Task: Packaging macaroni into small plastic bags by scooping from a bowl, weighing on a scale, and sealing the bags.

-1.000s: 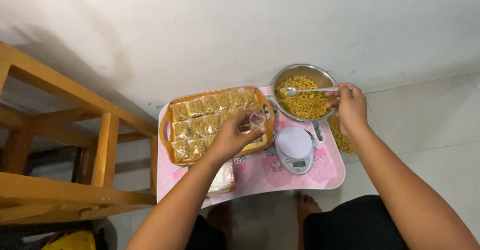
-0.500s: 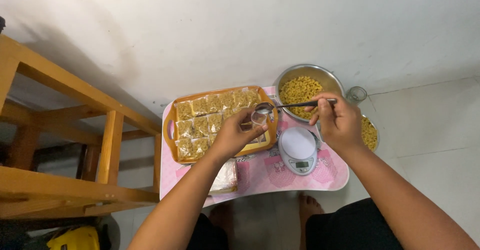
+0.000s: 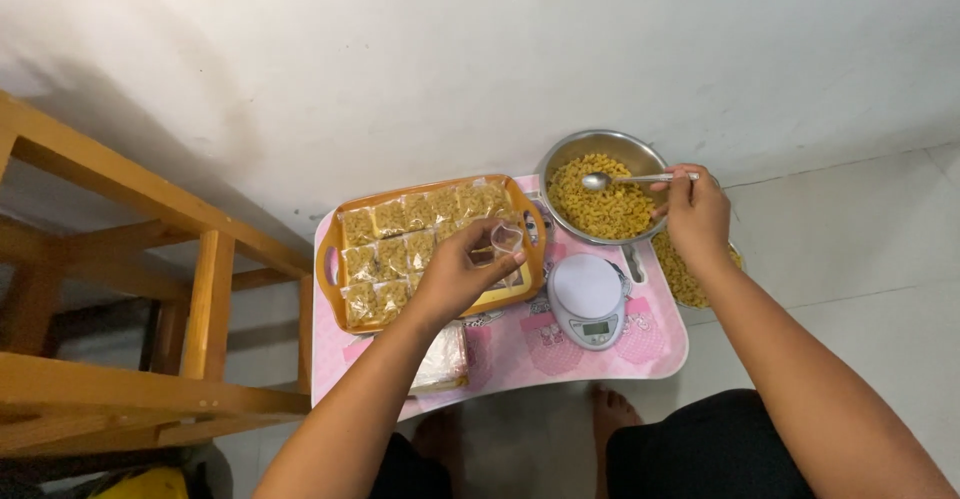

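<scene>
Against the pale wall, a wooden frame (image 3: 150,289) of orange-brown beams fills the left side, and just beside it stands a low pink table (image 3: 520,349) on the light floor. On the table's left half lies an orange tray (image 3: 330,259) with handles, packed with rows of small clear packets (image 3: 390,249) of yellow macaroni. At the table's far right corner stands a steel bowl (image 3: 600,145) holding loose macaroni (image 3: 600,209), and just beside it, half hidden behind the right forearm, a second container of macaroni (image 3: 680,274) shows on the floor side. Near the table's front, right of the tray, a round white kitchen scale (image 3: 590,299) rests with its small display toward the person. A stack of clear empty bags (image 3: 445,354) lies at the front edge, partly under the left forearm. The left hand (image 3: 455,274) hovers over the tray, its fingers curled and pinching a small clear bag (image 3: 505,239) held open at its mouth. The right hand (image 3: 695,214) is closed around the handle of a metal spoon (image 3: 630,179), whose bowl lies over the macaroni in the steel bowl. Bare feet show below the table.
</scene>
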